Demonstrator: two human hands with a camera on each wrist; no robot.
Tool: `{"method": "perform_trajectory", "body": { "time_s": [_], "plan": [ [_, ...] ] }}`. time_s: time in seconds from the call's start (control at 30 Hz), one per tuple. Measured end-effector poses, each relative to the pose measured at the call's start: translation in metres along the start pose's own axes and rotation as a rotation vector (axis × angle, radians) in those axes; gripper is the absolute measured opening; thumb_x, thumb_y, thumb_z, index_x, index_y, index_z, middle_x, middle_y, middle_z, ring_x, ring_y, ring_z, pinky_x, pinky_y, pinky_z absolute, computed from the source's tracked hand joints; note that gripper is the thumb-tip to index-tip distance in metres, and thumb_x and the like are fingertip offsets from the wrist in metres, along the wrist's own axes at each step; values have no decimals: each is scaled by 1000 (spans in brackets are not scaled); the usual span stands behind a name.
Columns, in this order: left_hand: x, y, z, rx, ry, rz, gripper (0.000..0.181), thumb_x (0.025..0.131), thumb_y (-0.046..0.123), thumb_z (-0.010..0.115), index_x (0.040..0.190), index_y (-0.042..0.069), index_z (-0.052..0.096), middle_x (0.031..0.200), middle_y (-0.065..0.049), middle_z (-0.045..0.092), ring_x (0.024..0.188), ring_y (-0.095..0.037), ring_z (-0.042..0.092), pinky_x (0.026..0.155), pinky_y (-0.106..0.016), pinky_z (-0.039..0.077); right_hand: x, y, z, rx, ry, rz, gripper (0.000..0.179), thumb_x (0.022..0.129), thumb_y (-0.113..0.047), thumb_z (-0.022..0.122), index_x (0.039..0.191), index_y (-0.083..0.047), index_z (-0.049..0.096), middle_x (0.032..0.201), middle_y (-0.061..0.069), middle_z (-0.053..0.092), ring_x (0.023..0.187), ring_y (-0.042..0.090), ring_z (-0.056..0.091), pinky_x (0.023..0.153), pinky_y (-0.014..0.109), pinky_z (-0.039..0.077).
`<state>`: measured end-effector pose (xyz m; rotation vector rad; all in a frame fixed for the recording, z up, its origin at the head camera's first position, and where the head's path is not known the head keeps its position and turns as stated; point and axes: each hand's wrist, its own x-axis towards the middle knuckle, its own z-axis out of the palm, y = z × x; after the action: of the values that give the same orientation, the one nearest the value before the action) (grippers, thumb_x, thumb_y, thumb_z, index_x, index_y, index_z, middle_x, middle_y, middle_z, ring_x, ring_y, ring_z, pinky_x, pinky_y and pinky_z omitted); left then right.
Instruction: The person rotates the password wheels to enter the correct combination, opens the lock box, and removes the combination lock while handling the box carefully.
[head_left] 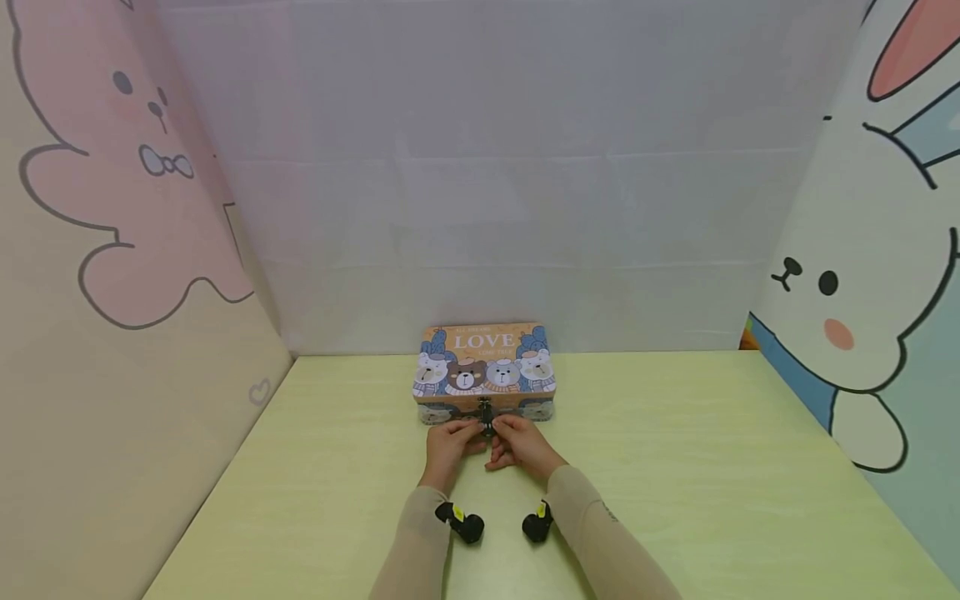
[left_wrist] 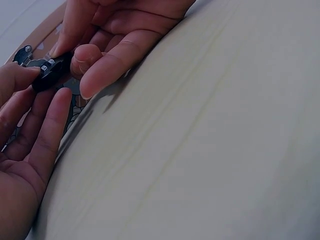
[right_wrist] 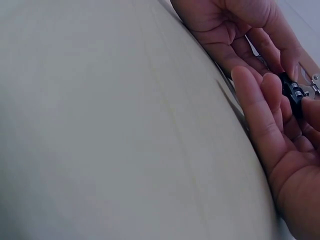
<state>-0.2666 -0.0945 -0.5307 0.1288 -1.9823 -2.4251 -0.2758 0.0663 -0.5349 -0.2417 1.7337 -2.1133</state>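
A small black combination padlock (head_left: 487, 427) with silver number dials hangs at the front clasp (head_left: 484, 405) of a closed tin box (head_left: 484, 358). The box lid is printed with cartoon bears and the word LOVE. From the left, my left hand (head_left: 447, 447) pinches one end of the padlock between thumb and fingers. My right hand (head_left: 527, 447) grips its other end, also with thumb and fingers. In the left wrist view the dials of the padlock (left_wrist: 50, 71) face up between both thumbs. Part of the padlock's body is hidden behind fingers.
The tin box stands near the back of a pale yellow-green table (head_left: 660, 467), close to a whitish back wall (head_left: 487, 183). Side panels with a pink cartoon animal (head_left: 97, 183) and a white rabbit (head_left: 847, 317) border the table. Black wrist cameras sit on both sleeves.
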Motion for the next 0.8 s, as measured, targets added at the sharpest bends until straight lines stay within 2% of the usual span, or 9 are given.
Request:
{"method": "perform_trajectory", "body": {
  "time_s": [0.07, 0.2, 0.33, 0.53, 0.7, 0.8],
  "plan": [
    [5, -8, -1, 2, 10, 6, 17, 90, -3, 68, 99, -18, 70, 99, -18, 69, 66, -17, 70, 68, -34, 62, 0, 0, 0, 2, -1, -1, 23, 109, -10, 38, 112, 9, 50, 80, 8, 52, 59, 12, 58, 68, 42, 63],
    [4, -9, 0, 13, 26, 22, 16, 90, -2, 69, 97, -17, 70, 91, -7, 69, 63, -14, 69, 64, -31, 62, 0, 0, 0, 7, -8, -7, 21, 109, -9, 38, 109, 7, 51, 80, 8, 52, 58, 12, 58, 67, 42, 63],
    [5, -9, 1, 8, 31, 20, 16, 90, -2, 68, 97, -17, 70, 88, -5, 69, 63, -14, 69, 64, -30, 62, 0, 0, 1, 10, -10, -8, 21, 108, -10, 38, 108, 7, 52, 80, 8, 52, 58, 12, 58, 67, 41, 63],
    [7, -10, 0, 10, 24, 4, 18, 91, -1, 68, 99, -17, 69, 85, -5, 69, 65, -13, 68, 66, -30, 62, 0, 0, 1, 6, 0, -6, 22, 108, -10, 38, 109, 8, 51, 80, 7, 52, 58, 12, 58, 67, 41, 63],
    [7, -10, -2, -21, 9, -6, 23, 91, 3, 66, 101, -17, 69, 86, -10, 71, 70, -15, 69, 67, -32, 62, 2, 2, 0, 3, 13, -8, 23, 108, -11, 39, 110, 8, 52, 79, 7, 52, 58, 11, 57, 66, 40, 63],
    [7, -10, -3, -38, 1, -11, 24, 89, 0, 66, 105, -18, 67, 90, -13, 72, 70, -16, 70, 67, -31, 62, 3, 3, 0, -3, 16, -6, 24, 108, -11, 39, 112, 9, 52, 79, 7, 52, 59, 11, 57, 67, 40, 63]
  ]
}}
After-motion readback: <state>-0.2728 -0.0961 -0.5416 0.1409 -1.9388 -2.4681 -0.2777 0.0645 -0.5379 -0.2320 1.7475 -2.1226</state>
